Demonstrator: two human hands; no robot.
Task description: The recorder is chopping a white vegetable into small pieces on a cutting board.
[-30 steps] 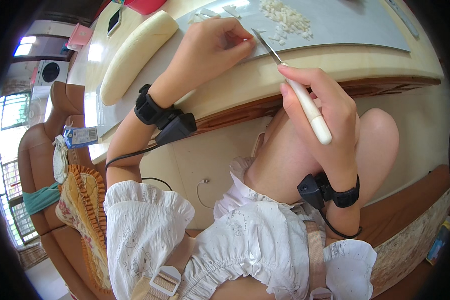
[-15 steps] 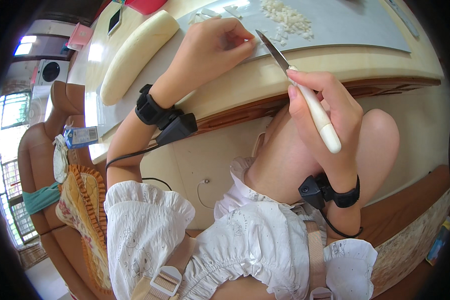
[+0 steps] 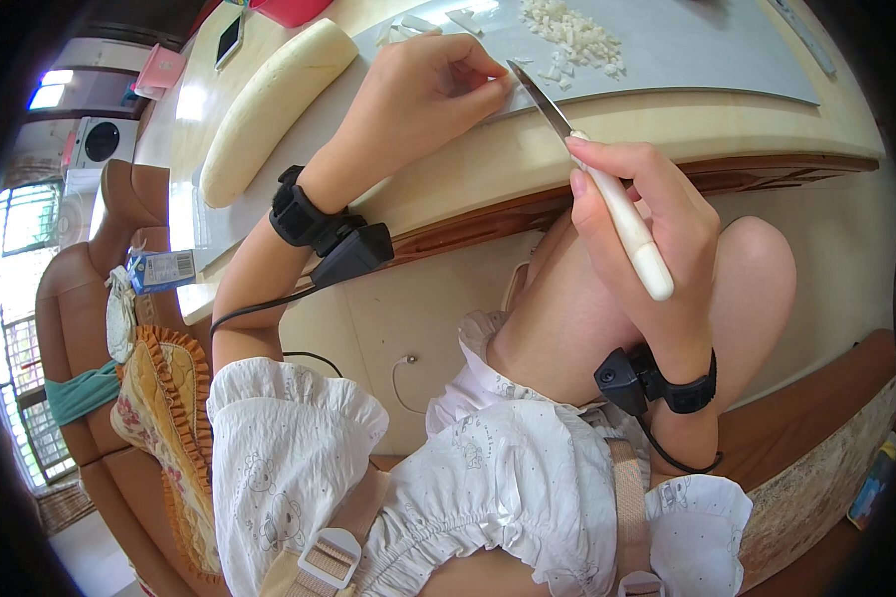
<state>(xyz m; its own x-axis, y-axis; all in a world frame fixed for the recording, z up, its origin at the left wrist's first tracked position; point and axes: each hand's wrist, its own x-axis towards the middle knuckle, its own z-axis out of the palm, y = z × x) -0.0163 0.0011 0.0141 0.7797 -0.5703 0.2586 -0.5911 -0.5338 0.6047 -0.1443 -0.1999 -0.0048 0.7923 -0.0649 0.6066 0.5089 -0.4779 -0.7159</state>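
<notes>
My right hand (image 3: 667, 214) is wrapped round the white handle of a small knife (image 3: 542, 98). Its blade points up and away, with the tip close to my left fingertips. My left hand (image 3: 433, 88) is closed in a pinch at the near edge of a grey board (image 3: 687, 60). What sits between that thumb and finger is too small to make out. Beyond the knife lies a pile of small white diced bits (image 3: 572, 38). Several larger white slices (image 3: 408, 27) rest behind my left hand. A long, pale, peeled vegetable (image 3: 274, 109), like a white radish, lies to the left.
A phone (image 3: 229, 42) and a red bowl (image 3: 291, 8) are at the far left of the table. A blue-and-white carton (image 3: 164, 271) stands by the left corner. The table's wooden edge (image 3: 488, 214) runs above my knees. Black straps with cables circle both wrists.
The knife and my right hand have shifted very slightly up and to the left. My left hand keeps its pinch in the same place.
</notes>
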